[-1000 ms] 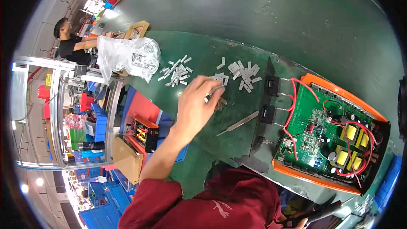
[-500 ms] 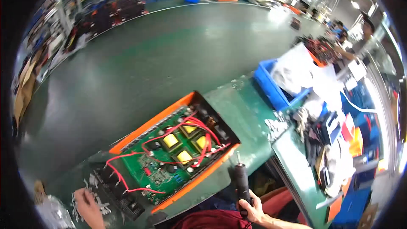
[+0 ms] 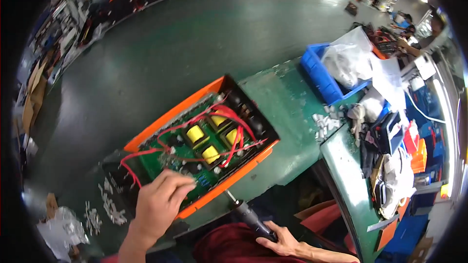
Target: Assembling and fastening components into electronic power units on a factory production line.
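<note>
An electric screwdriver [image 3: 249,218] with a dark body lies in the grip of my right hand [image 3: 279,241], its bit pointing up and left toward the orange case's near side. My left hand [image 3: 158,202] hovers over the near left part of the green circuit board [image 3: 150,166], fingertips pinched together; whatever they hold is too small to make out. The board sits inside the open orange and black case [image 3: 231,179]. Several yellow-cored transformers [image 3: 196,134] and looping red wires [image 3: 141,153] show on it. A black end panel [image 3: 111,169] at the left is partly hidden by my hand.
Small pale pieces [image 3: 113,209] are scattered left of the case, beside a clear plastic bag [image 3: 63,229]. A blue bin [image 3: 319,75] with white plastic stands at the right, near more pale scraps [image 3: 326,122] and a cluttered pile [image 3: 390,165]. A person works at the far right.
My left hand has moved from the pale pieces to the right, over the board. My right hand has brought the screwdriver left, tilting its bit toward the case. The view has shifted.
</note>
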### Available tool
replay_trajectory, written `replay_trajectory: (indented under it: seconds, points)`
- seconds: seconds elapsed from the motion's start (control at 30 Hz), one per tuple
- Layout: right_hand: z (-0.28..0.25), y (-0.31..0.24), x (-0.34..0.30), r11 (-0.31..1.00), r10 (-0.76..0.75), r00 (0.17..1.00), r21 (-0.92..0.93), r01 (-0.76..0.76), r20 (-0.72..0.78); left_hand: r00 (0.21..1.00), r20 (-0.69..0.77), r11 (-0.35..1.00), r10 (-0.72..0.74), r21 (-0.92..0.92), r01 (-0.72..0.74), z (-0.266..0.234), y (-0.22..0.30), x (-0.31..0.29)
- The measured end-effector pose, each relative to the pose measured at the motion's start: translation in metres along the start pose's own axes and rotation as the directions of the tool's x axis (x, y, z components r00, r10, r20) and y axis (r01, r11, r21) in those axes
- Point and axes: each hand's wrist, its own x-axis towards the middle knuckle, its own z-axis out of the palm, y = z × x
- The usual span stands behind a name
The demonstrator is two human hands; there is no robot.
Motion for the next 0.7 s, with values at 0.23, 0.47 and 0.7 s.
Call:
replay_trajectory:
  seconds: [0.23,0.47,0.7]
  points:
    - [-0.006,-0.009,-0.002,0.994,-0.097,0.995,0.051,0.097,-0.001,0.992,0.122,0.995,-0.018,0.104,0.005,0.017,-0.004,0.009]
    - [-0.007,0.003,0.007,0.974,-0.220,0.973,0.070,0.216,0.065,0.983,0.170,0.985,-0.070,0.165,0.041,0.024,-0.014,-0.006]
    - [-0.003,-0.004,0.006,0.971,-0.223,0.973,0.104,0.216,0.060,0.955,0.292,0.936,-0.044,0.347,-0.063,0.030,-0.013,0.004]
